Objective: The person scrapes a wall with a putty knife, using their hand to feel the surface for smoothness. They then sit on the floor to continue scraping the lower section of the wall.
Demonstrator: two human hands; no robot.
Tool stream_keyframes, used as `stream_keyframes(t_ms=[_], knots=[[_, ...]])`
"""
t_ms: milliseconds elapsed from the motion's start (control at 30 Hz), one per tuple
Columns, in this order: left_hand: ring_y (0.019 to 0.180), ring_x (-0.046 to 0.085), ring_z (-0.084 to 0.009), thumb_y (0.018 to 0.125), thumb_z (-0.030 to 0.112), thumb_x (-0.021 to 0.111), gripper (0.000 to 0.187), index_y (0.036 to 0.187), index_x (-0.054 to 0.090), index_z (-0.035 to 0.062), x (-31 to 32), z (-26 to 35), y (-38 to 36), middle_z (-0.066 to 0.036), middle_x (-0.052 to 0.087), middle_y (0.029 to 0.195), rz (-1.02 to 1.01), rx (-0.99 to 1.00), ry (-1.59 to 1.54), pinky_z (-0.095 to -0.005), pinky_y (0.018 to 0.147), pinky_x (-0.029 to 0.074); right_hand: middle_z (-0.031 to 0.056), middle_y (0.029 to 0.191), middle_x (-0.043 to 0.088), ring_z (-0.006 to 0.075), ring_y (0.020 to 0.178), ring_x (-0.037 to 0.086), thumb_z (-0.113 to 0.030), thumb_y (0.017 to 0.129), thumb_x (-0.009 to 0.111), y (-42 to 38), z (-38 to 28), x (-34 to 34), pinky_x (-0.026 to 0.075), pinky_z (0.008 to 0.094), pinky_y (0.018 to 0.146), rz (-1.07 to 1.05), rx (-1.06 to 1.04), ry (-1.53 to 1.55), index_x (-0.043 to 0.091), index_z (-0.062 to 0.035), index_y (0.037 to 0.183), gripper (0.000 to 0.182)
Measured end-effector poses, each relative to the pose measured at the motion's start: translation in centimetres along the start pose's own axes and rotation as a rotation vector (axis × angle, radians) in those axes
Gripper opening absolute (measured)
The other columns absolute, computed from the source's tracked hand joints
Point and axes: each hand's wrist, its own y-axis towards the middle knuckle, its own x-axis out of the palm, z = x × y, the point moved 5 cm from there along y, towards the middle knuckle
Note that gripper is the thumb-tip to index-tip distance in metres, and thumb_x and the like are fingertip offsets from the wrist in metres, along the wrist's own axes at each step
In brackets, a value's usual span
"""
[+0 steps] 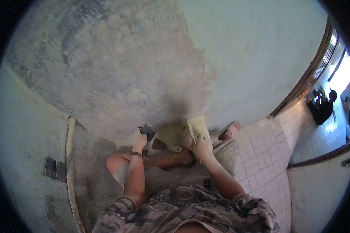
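My left hand point(139, 139) is closed on a small dark block or pad point(148, 131), held close to the wall's lower part. My right hand point(202, 148) grips a pale yellowish rectangular board point(198, 129), its far end raised toward the wall. Between the two hands, low down, lies a pale, dusty item with a rounded end point(175, 148); its full shape is hard to make out. The wall point(124, 70) ahead has a rough grey patch beside smooth pale green paint point(252, 50).
A pipe point(70, 167) runs along the left wall, near a dark wall box point(56, 169). Pale floor tiles point(256, 155) lie at right. Through the doorway, a person point(323, 106) crouches in dark clothes. My crossed legs and a sandalled foot point(231, 131) are near the wall.
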Motion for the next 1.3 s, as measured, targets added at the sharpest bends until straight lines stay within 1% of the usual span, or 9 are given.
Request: stream_keyframes(t_ms=[100, 167, 333, 400, 733, 900, 1033, 1100, 1300], knots=[[0.100, 0.058, -0.0456, 0.078, 0.007, 0.065, 0.030, 0.105, 0.057, -0.0018, 0.3, 1.5, -3.9, -0.027, 0.063, 0.104, 0.490, 0.119, 0.252, -0.0485, 0.086, 0.046, 0.0245, 0.080, 0.065, 0.0421, 0.082, 0.064, -0.030, 0.088, 0.057, -1.4, 0.1, -1.3, 0.050, 0.0542, 0.073, -0.048, 0.001, 0.050, 0.055, -0.0009, 0.109, 0.036], [0.098, 0.059, -0.0451, 0.078, 0.011, 0.066, 0.027, 0.102, 0.060, 0.0005, -1.3, 6.8, -6.4, -0.025, 0.063, 0.104, 0.464, 0.226, 0.288, -0.0486, 0.084, 0.048, 0.0233, 0.077, 0.065, 0.0420, 0.080, 0.064, -0.027, 0.084, 0.061, -1.5, -0.3, -1.5, 0.050, 0.0539, 0.070, -0.028, -0.031, 0.115, 0.057, -0.0010, 0.102, 0.032], [0.097, 0.061, -0.0424, 0.082, 0.021, 0.061, 0.025, 0.098, 0.065, 0.0026, 4.6, 4.2, -4.9, -0.025, 0.065, 0.100, -0.017, 0.171, 0.268, -0.0487, 0.083, 0.049, 0.0232, 0.096, 0.064, 0.0376, 0.092, 0.062, -0.021, 0.081, 0.061, -2.1, -7.0, 0.5, 0.049, 0.0481, 0.079, 0.006, -0.473, 0.237, 0.060, -0.0050, 0.100, 0.025], [0.096, 0.063, -0.0415, 0.083, 0.029, 0.058, 0.032, 0.099, 0.067, 0.0029, 6.2, 3.6, -4.4, -0.025, 0.066, 0.097, -0.106, 0.212, 0.262, -0.0487, 0.084, 0.049, 0.0180, 0.104, 0.065, 0.0316, 0.099, 0.060, -0.020, 0.080, 0.062, -2.1, -9.4, 3.6, 0.045, 0.0424, 0.084, -0.267, -0.637, -0.240, 0.065, -0.0060, 0.100, 0.025], [0.100, 0.061, -0.0424, 0.087, 0.024, 0.057, 0.030, 0.103, 0.066, 0.0004, 7.2, 1.9, -5.2, -0.024, 0.066, 0.102, -0.375, 0.235, 0.173, -0.0477, 0.086, 0.047, 0.0187, 0.101, 0.069, 0.0282, 0.098, 0.065, -0.026, 0.082, 0.059, -0.6, -10.7, 6.5, 0.044, 0.0387, 0.085, -0.632, -0.544, -0.348, 0.072, -0.0057, 0.098, 0.029], [0.092, 0.065, -0.0323, 0.092, 0.031, 0.059, 0.033, 0.102, 0.066, 0.0002, 2.3, 4.6, -5.0, -0.020, 0.068, 0.095, -0.092, 0.190, 0.078, -0.0385, 0.081, 0.050, 0.0210, 0.097, 0.069, 0.0285, 0.095, 0.067, -0.038, 0.089, 0.059, -0.8, -7.2, -3.2, 0.051, 0.0380, 0.083, -0.588, -0.172, 0.223, 0.067, 0.0047, 0.098, 0.044], [0.089, 0.065, -0.0228, 0.094, 0.033, 0.058, 0.037, 0.107, 0.064, -0.0008, 0.7, 7.6, -5.3, -0.014, 0.069, 0.091, -0.054, 0.059, -0.214, -0.0328, 0.078, 0.049, 0.0046, 0.074, 0.059, 0.0095, 0.068, 0.056, -0.024, 0.091, 0.062, -2.5, 0.1, -7.8, 0.045, 0.0245, 0.056, -0.651, 0.138, 1.055, 0.057, 0.0008, 0.114, 0.033], [0.088, 0.064, -0.0167, 0.096, 0.034, 0.056, 0.038, 0.111, 0.061, -0.0008, 1.8, 12.2, -6.9, -0.009, 0.068, 0.091, -0.107, 0.025, -0.667, -0.0293, 0.078, 0.049, 0.0027, 0.074, 0.057, 0.0083, 0.062, 0.053, -0.019, 0.091, 0.061, -3.1, 1.4, -9.1, 0.042, 0.0232, 0.054, -0.596, 0.092, 1.156, 0.056, -0.0010, 0.111, 0.027], [0.089, 0.067, -0.0228, 0.098, 0.033, 0.054, 0.041, 0.118, 0.055, -0.0034, 9.8, 22.7, -11.5, -0.014, 0.069, 0.094, -0.643, 0.226, -0.911, -0.0332, 0.084, 0.052, -0.0008, 0.066, 0.051, 0.0058, 0.052, 0.046, -0.023, 0.098, 0.053, -2.8, -0.1, -8.0, 0.035, 0.0215, 0.046, -0.460, 0.139, 1.404, 0.054, -0.0036, 0.098, 0.020]])
